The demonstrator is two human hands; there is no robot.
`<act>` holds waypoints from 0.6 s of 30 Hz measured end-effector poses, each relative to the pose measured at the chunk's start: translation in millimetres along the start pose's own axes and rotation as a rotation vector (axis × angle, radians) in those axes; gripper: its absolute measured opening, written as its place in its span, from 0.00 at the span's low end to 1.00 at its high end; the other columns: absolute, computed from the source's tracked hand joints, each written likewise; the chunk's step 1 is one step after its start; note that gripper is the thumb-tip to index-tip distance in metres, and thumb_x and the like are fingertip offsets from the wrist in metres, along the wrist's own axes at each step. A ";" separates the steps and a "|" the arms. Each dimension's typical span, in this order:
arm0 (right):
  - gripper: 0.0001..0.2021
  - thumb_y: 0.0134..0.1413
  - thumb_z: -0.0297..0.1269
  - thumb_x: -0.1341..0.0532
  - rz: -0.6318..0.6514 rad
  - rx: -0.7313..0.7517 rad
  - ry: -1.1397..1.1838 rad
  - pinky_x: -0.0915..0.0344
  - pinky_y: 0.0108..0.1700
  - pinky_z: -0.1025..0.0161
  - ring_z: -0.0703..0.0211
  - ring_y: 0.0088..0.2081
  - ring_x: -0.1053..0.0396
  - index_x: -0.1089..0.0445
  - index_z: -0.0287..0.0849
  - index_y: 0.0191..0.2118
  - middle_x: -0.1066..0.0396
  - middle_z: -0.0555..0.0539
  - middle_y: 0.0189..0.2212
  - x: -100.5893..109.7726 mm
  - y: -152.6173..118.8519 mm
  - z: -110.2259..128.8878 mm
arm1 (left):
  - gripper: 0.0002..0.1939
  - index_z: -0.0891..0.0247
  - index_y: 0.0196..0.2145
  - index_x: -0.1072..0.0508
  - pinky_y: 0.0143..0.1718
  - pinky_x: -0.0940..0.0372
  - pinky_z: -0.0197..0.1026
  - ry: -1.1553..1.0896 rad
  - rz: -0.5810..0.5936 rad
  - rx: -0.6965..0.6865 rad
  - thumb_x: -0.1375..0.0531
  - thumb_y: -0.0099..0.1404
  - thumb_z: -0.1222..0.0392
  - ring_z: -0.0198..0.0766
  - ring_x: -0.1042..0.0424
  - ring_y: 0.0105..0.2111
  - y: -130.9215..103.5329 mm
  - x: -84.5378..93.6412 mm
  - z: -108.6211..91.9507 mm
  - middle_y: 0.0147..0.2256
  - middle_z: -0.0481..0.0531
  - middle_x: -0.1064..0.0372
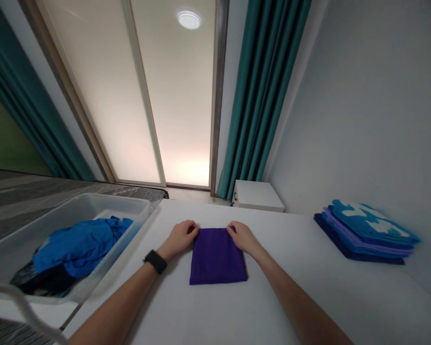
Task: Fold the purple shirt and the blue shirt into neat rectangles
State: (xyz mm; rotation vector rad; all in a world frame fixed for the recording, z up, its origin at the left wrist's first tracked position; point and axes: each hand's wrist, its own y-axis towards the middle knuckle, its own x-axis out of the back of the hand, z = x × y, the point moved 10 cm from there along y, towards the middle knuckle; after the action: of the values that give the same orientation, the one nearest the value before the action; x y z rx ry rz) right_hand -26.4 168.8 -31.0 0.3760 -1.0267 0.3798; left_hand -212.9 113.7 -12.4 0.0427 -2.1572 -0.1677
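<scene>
A folded purple cloth [218, 258] lies flat on the white table, almost square, with its straight folded edge towards me; whether it is a garment I cannot tell. At its far left corner my left hand [182, 235] is closed, thumb and fingers pinching the edge. My right hand [243, 236] pinches the far right corner in the same way. A thin strip of reddish colour shows along the cloth's right side. On my left wrist sits a dark watch [155, 261].
The white table [273, 306] meets a wall on the right, where a stack of folded blue and purple clothes [369, 235] lies. To the left stands a translucent plastic bin [136, 215] holding crumpled blue and dark clothes [82, 247]. Beyond the table is a white cabinet [258, 194].
</scene>
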 end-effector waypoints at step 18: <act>0.13 0.69 0.36 0.54 0.022 -0.001 -0.255 0.44 0.42 0.61 0.53 0.44 0.31 0.33 0.44 0.44 0.27 0.43 0.42 -4.1 -6.6 11.9 | 0.14 0.62 0.32 0.30 0.37 0.41 0.40 0.155 -0.024 -0.032 0.52 0.70 0.55 0.42 0.28 0.34 -1.6 -4.5 2.2 0.32 0.53 0.27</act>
State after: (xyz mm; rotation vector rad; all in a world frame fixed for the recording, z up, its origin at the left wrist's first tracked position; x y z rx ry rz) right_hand -34.1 156.8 -29.8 0.4201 -1.2802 0.3568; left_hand -212.3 112.8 -17.5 0.0614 -1.9996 -0.2058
